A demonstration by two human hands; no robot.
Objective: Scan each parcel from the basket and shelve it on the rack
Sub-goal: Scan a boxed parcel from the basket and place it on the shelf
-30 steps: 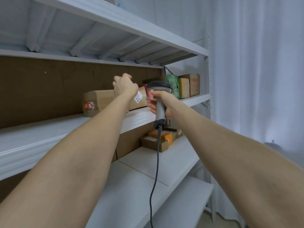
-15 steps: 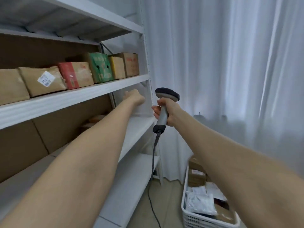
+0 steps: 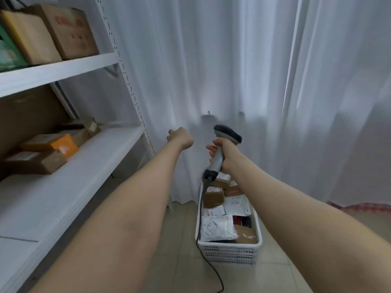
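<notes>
The left fingers (image 3: 169,138) are curled in and, as far as it shows, hold nothing; the left hand (image 3: 180,138) hangs in the air at the centre of the frame, apart from the rack (image 3: 63,69). The right fingers (image 3: 211,149) are closed around the handle of the scanner (image 3: 220,157), and the right hand (image 3: 228,152) holds it upright, the head on top and the cable (image 3: 200,227) falling to the floor. One second ago the left hand was on a brown parcel on the shelf. Now it has left that parcel, and the view has turned right and down. I judge that this parcel is shelved and that the next step is to take a new one. The basket (image 3: 230,253) stands on the floor at lower centre, just under the scanner, and it is full of parcels (image 3: 218,228): a white bag, brown boxes, flat packets. They carry white labels, but the print is too small to read. On the brown box (image 3: 70,30) in the upper left there is red print, too blurred to read. The orange box (image 3: 63,144) at left shows no clear writing.
</notes>
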